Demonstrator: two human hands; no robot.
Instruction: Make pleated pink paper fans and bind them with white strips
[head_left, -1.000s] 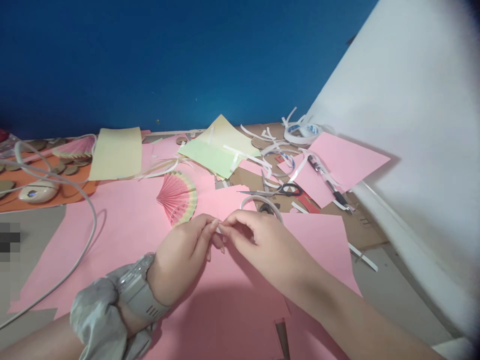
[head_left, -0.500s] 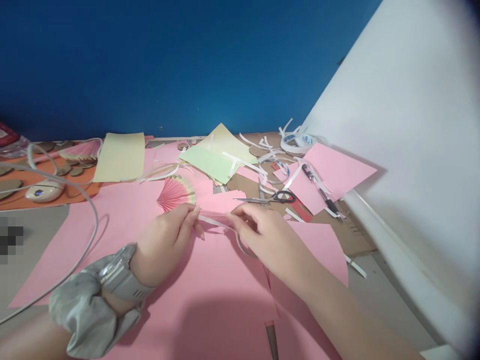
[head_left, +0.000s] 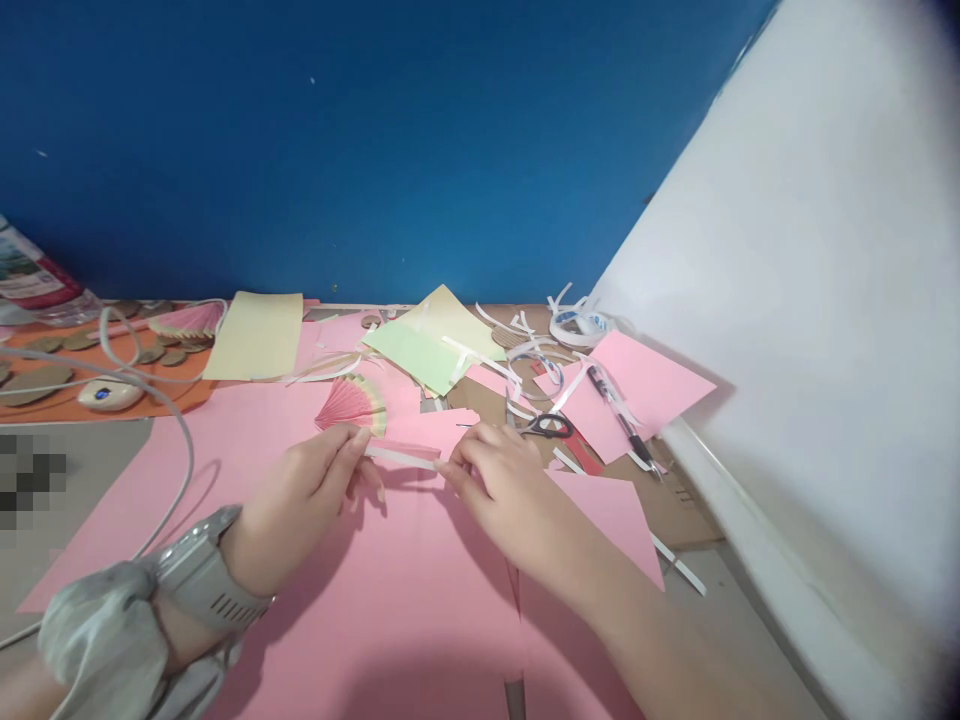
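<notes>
My left hand [head_left: 319,480] pinches the left end of a folded pink paper strip [head_left: 409,447] between thumb and forefinger. A narrow white tape strip [head_left: 401,460] runs along its near edge. At the other end, my right hand [head_left: 495,475] is closed on the paper and tape; its fingertips partly hide that end. Both are held above a large pink sheet [head_left: 405,590]. Just beyond my left hand lies a pleated paper fan [head_left: 352,405], pink with a pale green and yellowish rim. Black-handled scissors [head_left: 551,426] lie behind my right hand, blades partly covered.
Green paper [head_left: 420,350], yellow paper [head_left: 255,335] and loose white strips lie at the back. Tape rolls [head_left: 579,325] and a pen [head_left: 626,420] are at right, near the white wall. A mouse-shaped device [head_left: 110,394], cable [head_left: 187,440] and bottle [head_left: 41,275] are at left.
The view has shifted slightly. The white tape now lies straight along the folded pink paper between my hands; its loose curl below my right hand no longer shows.
</notes>
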